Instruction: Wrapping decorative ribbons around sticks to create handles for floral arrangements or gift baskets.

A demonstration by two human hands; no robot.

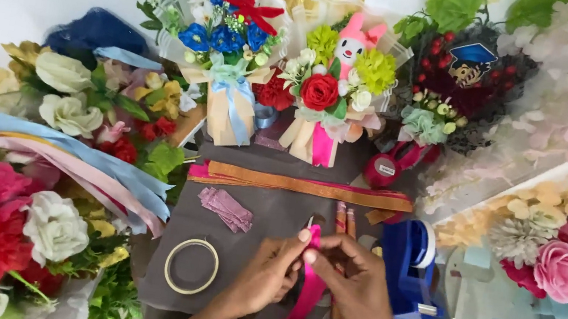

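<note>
My left hand (267, 274) and my right hand (354, 278) meet over the grey mat (270, 212) at the bottom middle. Both pinch the top of a bright pink ribbon (307, 294), which hangs down between them toward me. The thumbs and forefingers touch the ribbon's upper end, where a thin pale stick pokes up. Under my right hand lie two orange-brown sticks (344, 222). A folded pink piece of ribbon (225, 208) lies to the left, and a clear tape ring (191, 266) sits beside my left hand.
A blue tape dispenser (408, 263) stands right of my hands. Long orange and pink ribbon strips (302, 185) cross the mat's far side. Flower bouquets (230, 43) line the back, with more artificial flowers (13, 219) at left and at right (562, 269). A red ribbon spool (383, 170) sits behind.
</note>
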